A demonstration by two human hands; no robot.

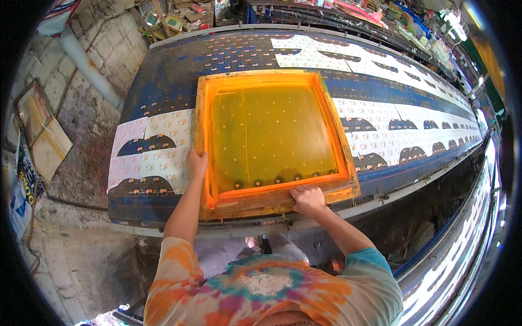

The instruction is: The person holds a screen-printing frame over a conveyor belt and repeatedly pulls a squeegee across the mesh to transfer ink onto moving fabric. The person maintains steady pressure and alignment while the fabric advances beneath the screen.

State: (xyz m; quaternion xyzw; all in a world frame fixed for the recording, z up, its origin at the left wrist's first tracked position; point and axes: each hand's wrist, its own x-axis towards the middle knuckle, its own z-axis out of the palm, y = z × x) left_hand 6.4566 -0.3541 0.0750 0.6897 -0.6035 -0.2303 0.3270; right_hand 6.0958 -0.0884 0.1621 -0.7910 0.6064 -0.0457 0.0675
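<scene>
A wooden screen printing frame (277,144) with an orange-stained rim and yellow-green mesh is over the long dark printing table (163,65). Small pale spots dot its mesh, and dark round shapes show through along the near side. My left hand (197,162) is closed around the frame's left side near the front corner. On the near rim, right of its middle, my right hand (309,200) grips the wood with curled fingers. White fabric pieces (169,122) with small coloured prints lie flat beside the left edge. Whether the frame touches the table, I cannot tell.
More white cut fabric (370,112) runs in rows to the right and along the far side. A pale metal rail (380,200) edges the table's near side. Flat panels (46,133) lean at the left wall, and clutter (402,27) fills the far background.
</scene>
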